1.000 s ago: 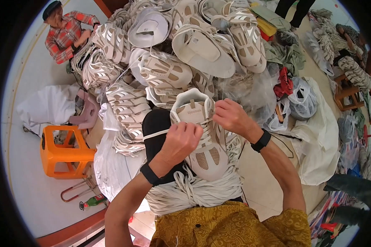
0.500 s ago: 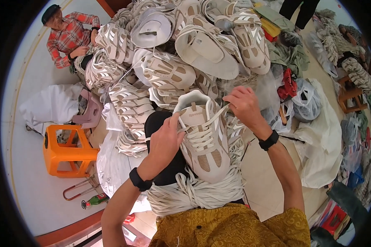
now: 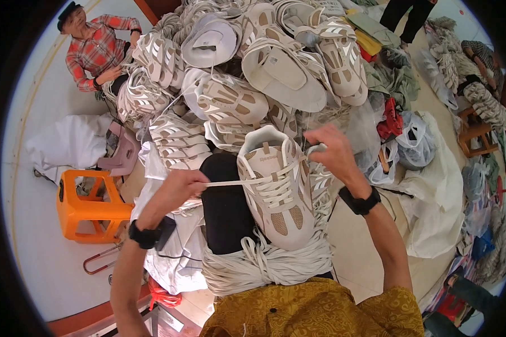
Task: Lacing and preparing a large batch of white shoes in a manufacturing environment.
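A cream and tan sneaker [image 3: 284,227] rests upright on my lap, toe toward me, with white lace crossed through its eyelets. My left hand [image 3: 177,191], off to the shoe's left, is closed on one end of the shoelace [image 3: 227,183], which runs taut and level from the upper eyelets. At the shoe's upper right, my right hand [image 3: 333,150] has its fingers curled round the lace's other end; part of that end is hidden in the fingers. A thick bundle of white laces [image 3: 270,267] lies across my lap under the toe.
A large heap of unlaced shoe uppers [image 3: 233,98] rises just beyond the sneaker. To the left stand an orange stool [image 3: 67,208] and a person in a plaid shirt [image 3: 98,50]. Plastic bags [image 3: 416,137] and white sheeting [image 3: 433,208] lie at the right.
My left hand has moved away from the shoe to the left, drawing the lace out straight. My right hand stays near the same spot, its fingers more curled.
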### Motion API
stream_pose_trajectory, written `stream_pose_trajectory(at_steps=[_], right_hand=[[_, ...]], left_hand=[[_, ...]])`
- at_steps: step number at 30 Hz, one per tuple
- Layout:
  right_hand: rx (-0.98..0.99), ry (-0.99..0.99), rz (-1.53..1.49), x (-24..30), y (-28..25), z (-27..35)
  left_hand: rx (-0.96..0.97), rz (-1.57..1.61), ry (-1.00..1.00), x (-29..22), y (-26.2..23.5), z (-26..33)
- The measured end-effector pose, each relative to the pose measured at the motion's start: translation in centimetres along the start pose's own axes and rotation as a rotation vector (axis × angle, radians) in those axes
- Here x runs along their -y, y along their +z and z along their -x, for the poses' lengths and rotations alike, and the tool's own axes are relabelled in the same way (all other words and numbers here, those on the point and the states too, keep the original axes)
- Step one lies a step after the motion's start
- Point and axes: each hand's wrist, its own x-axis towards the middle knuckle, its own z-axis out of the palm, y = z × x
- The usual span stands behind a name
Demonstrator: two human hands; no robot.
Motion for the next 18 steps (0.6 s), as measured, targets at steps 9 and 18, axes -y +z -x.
stream_pose_trajectory(at_steps=[9, 18], right_hand=[[0.238, 0.809, -0.352, -6.0, 6.2, 5.2], [-0.4, 0.422, -1.584, -5.7, -5.6, 4.2]], left_hand=[[-0.634, -1.036, 0.241, 1.1, 2.6, 1.8], [-0.332, 1.601, 0.219, 1.1, 2.9, 1.1]])
